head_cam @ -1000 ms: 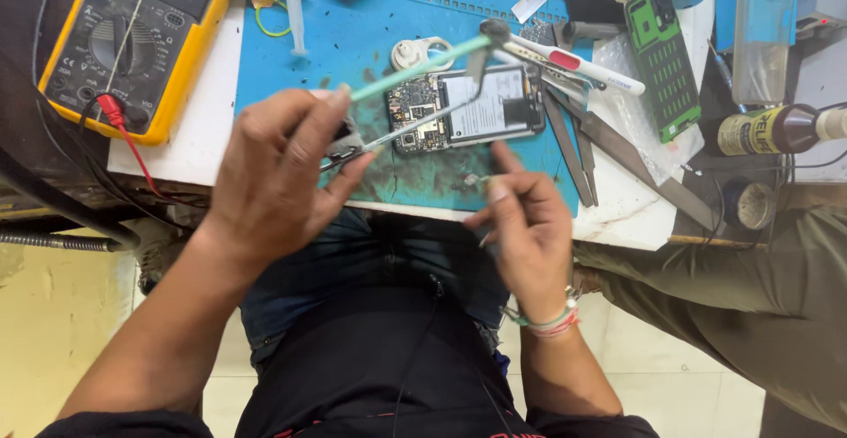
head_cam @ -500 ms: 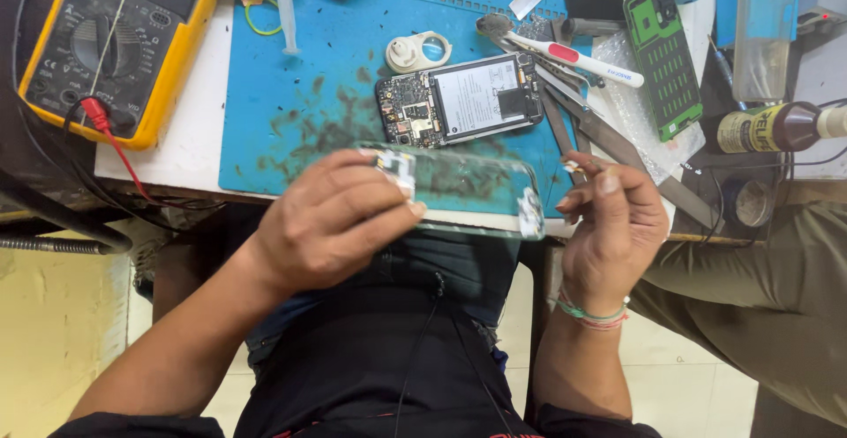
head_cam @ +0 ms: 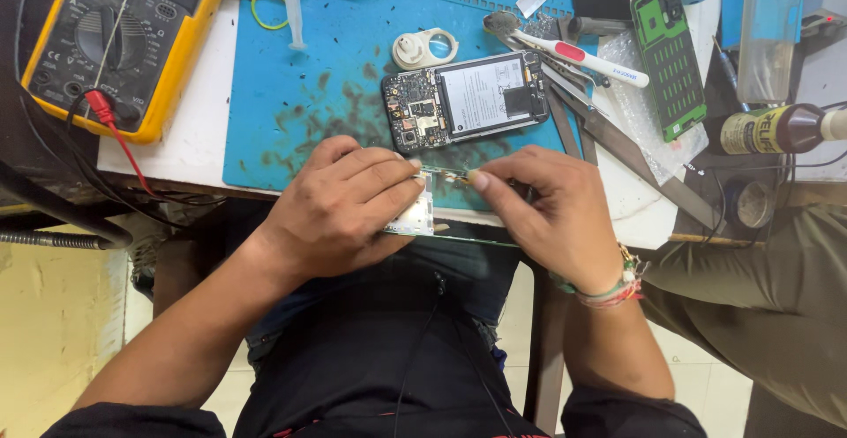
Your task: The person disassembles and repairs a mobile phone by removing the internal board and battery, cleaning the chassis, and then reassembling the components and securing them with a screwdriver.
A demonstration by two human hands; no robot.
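Holding thin flat phone panel (head_cam: 415, 213) | left hand (head_cam: 340, 204) | right hand (head_cam: 551, 213) | blue mat (head_cam: 344, 85)

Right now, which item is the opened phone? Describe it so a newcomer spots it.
Find the blue mat on the bench. Just beyond both hands, near its front edge, lies the phone. Unlike the green board to its right, it shows a bare circuit board and a grey battery.

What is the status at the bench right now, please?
Left hand and right hand both gripping a thin panel at the mat edge. Opened phone lies just beyond. Nothing between hands and panel.
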